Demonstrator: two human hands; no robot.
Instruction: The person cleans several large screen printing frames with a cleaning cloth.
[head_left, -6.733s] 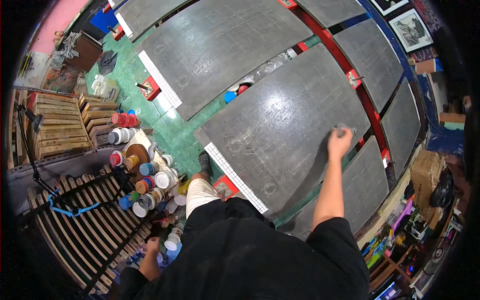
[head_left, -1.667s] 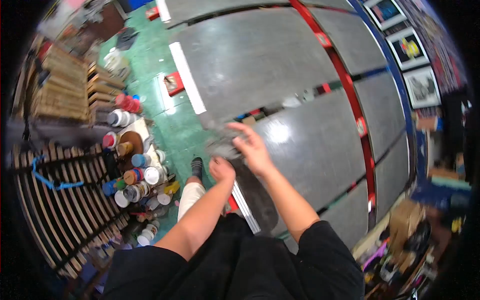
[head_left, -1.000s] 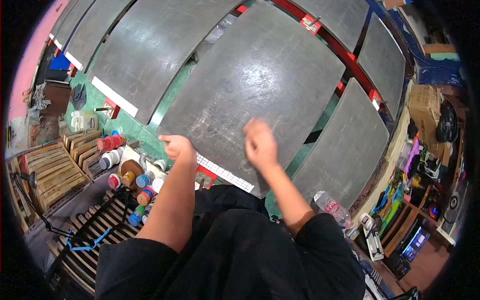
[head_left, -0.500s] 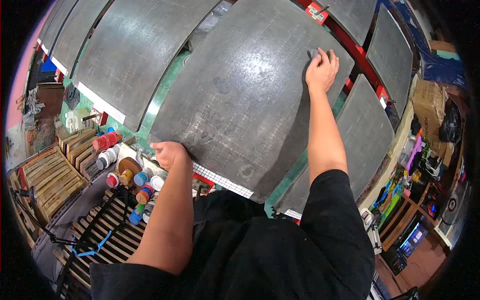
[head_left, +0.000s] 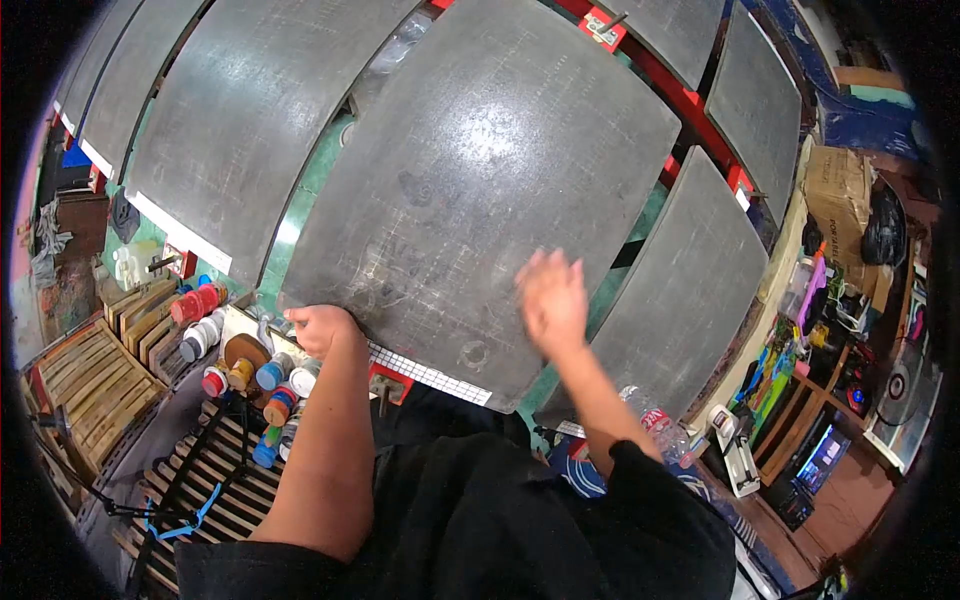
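Note:
A large dark grey board (head_left: 470, 210) with faint grid-like marks and a glare spot lies before me, a strip of white squares along its near edge. At its near left corner is my left hand (head_left: 324, 328), closed on the edge with the thumb pointing left; the other fingers are mostly hidden. Over the lower right part of the board is my right hand (head_left: 555, 305), its fingers pointing away from me and smeared by motion. Whether something lies under its palm cannot be seen.
More grey boards (head_left: 680, 290) stand on both sides, on red supports (head_left: 603, 30). Several paint jars (head_left: 200, 302) and a slatted wooden rack (head_left: 100, 380) are at left. A plastic bottle (head_left: 655, 425) lies near my right forearm; a cardboard box (head_left: 838, 205) stands at right.
My right hand has swept from the board's far right corner, where it held a small grey piece, down towards the near right. My left hand stays at the corner. The view has shifted slightly.

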